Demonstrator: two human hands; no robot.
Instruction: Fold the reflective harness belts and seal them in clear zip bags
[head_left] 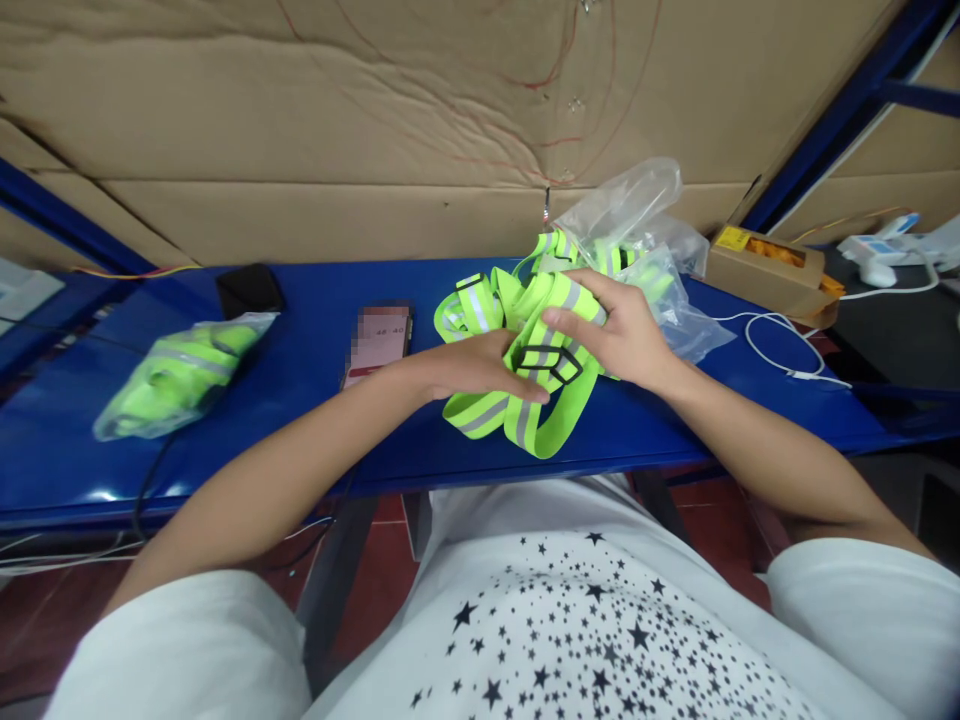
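Between my two hands is a bundle of neon yellow-green reflective straps (551, 425) with grey stripes and black buckles (551, 363). My left hand (487, 362) grips the bundle from the left, its thumb near the buckles. From the upper right my right hand (619, 325) closes on the folded straps, thumb on top. Loops hang down toward the table's front edge. Just behind, more green straps (551, 245) lie by a clear plastic bag (667, 250), which has green straps inside it. The fingers beneath the bundle are partly hidden.
On the blue table (315, 420) at left lies a bagged green strap bundle (184, 375), with a black square object (249, 291) behind it. A phone (380, 340) rests left of my hands. At right are a cardboard box (769, 275) and a white cable (780, 345). Cardboard (300, 120) lines the back.
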